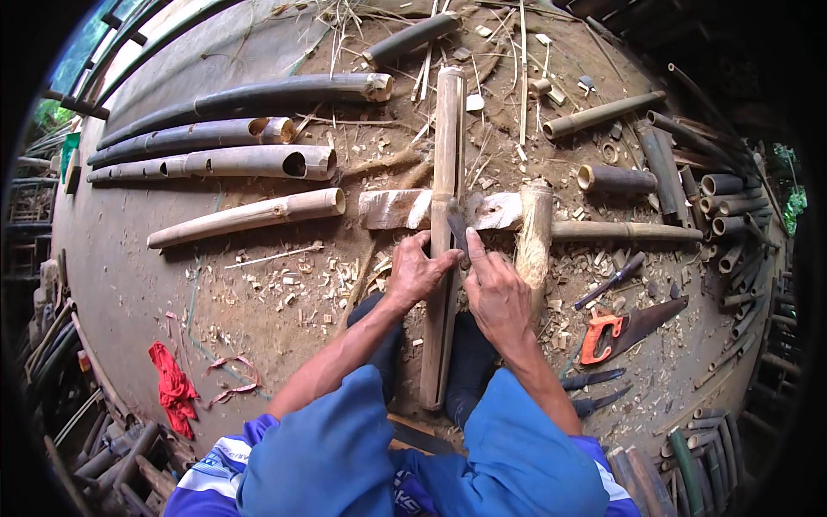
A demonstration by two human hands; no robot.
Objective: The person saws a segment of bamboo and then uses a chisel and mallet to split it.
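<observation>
1. While looking down past the blue knees, starts at the far left: one red cloth (pixel 172 388) on the dirt floor (pixel 138 284), well apart from both hands.
2. Next, four long bamboo poles side by side on the ground, three dark poles (pixel 215 162) and one pale pole (pixel 250 215), all pointing across, with cut ends toward the middle.
3. Then one flat wood block (pixel 396 208), lying across under the middle piece.
4. Left hand (pixel 416 274): curled shut around the left edge of the split bamboo (pixel 448 155), thumb on top, holding it firm.
5. Split bamboo: one long pale piece, right in the middle. Runs straight away from the body, near end between the knees, far end up by the chips. Passes between both hands and over the wood block. Both hands about the same way along it, left hand touching it, right hand just beside it.
6. Dark knife (pixel 455 228): one, blade set on the split bamboo just past the fingers, near the wood block.
7. Right hand (pixel 498 297): closed on the dark knife, first finger stretched out toward the blade. Handle hidden under the hand.
8. One thick bamboo club (pixel 536 237), just right of the right hand, lying the same way as the split bamboo.
9. Farther right: one saw (pixel 620 327) with an orange handle, and three more small blades (pixel 594 377) on the ground around it.
10. Far right: a big heap of bamboo tubes (pixel 724 207), too many to count.
</observation>
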